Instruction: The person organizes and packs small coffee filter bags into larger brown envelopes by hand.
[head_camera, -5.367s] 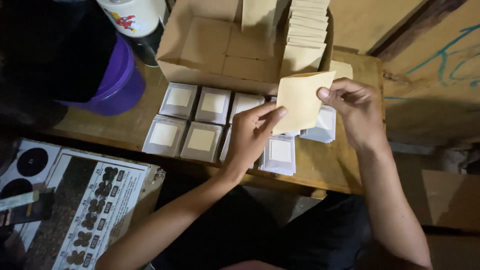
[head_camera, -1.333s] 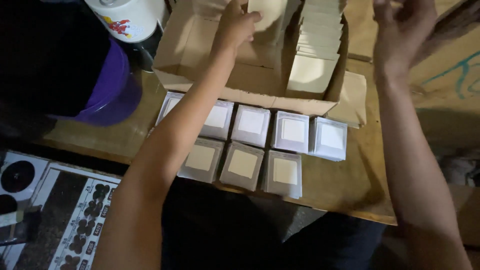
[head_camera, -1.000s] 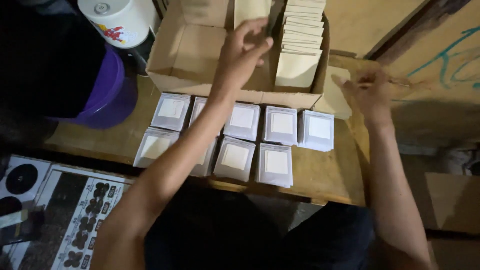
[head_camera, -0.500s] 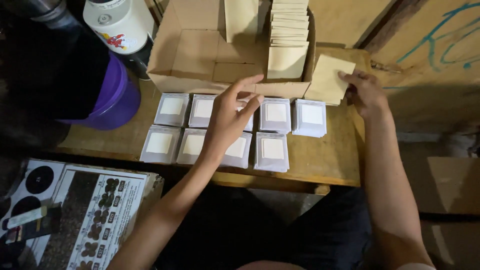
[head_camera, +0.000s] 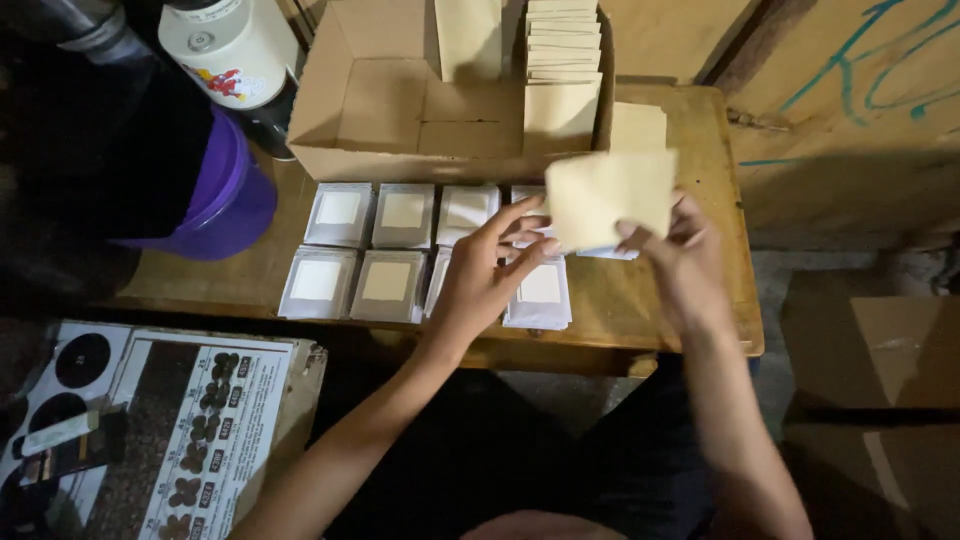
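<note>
Both hands hold 1 tan card above the wooden surface, over the right end of the 2 rows of small white packets. The right hand pinches its lower right edge, fingers closed on it. The left hand touches the lower left edge with fingers half spread. The card lies flat-faced, long axis left to right, just in front of the open box.

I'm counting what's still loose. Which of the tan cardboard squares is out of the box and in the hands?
The blurred tan square held up over the table's right side, pinched by the right hand with the left hand touching it. The others stand stacked in the cardboard box.
</note>
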